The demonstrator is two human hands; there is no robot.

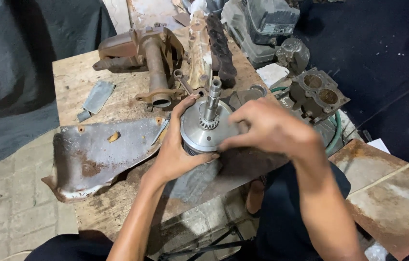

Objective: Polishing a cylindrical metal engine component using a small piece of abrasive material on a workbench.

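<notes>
Our left hand [175, 152] cups the round metal drum [203, 133]; our right hand [267, 128] pinches its rim. Greasy fingers could slip, toppling it off the counter [76, 77].

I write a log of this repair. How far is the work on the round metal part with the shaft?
Done: the round metal drum stands upright on the wooden table, shaft pointing up, gear teeth showing. In hand: the left hand grips its side; the right hand fingers press its rim. Left: rusty housing and cylinder block lie apart, unjoined.

Bare forearms, no sleeves; dark clothing below.
</notes>
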